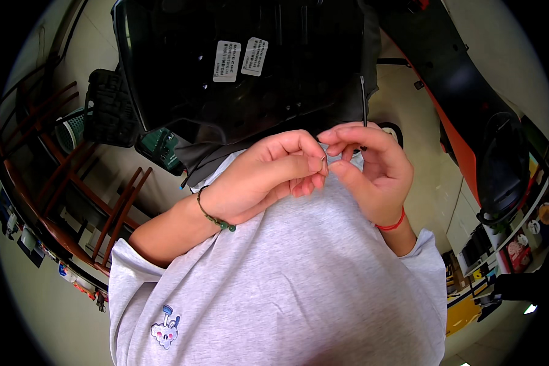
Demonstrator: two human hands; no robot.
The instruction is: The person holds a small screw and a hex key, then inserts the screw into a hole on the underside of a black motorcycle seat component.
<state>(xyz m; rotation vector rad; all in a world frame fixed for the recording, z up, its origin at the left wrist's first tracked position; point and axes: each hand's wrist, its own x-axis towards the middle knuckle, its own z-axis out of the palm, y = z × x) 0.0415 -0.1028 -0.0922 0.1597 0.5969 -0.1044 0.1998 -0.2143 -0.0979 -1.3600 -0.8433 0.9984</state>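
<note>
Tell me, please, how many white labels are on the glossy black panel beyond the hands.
2: one white label near the black panel's middle, the other label just right of it. The panel runs past the top edge, so more may be hidden.

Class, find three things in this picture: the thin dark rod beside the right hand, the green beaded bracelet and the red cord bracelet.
thin dark rod (364, 102): head view, middle of its shaft
green beaded bracelet (211, 218): head view, along its strand
red cord bracelet (393, 226): head view, on its cord

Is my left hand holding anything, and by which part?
Can't tell either: the left hand is closed in a pinch, but anything inside it is indistinct.
</note>
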